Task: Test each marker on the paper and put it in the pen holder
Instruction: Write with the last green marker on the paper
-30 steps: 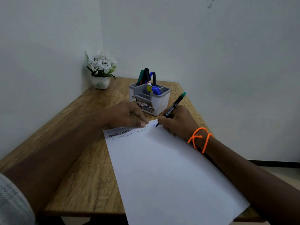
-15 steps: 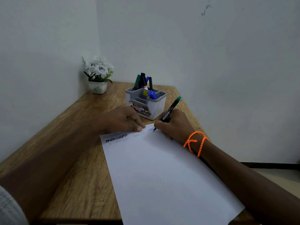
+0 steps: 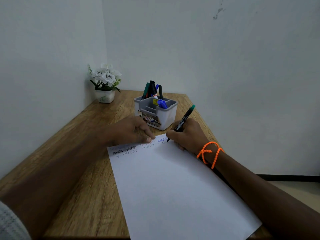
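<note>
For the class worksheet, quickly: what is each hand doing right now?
Left hand: open, fingers flat, pressing the paper down.
Right hand: grips the green-capped marker, tip on the paper.

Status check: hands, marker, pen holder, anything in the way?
Right hand grips green-capped marker, tip on paper by the blue zigzag. Left hand presses the paper's top edge. Pen holder just beyond, markers in it; path unobstructed.

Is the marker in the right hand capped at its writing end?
No: the right hand holds the marker with its bare tip touching the paper.
</note>
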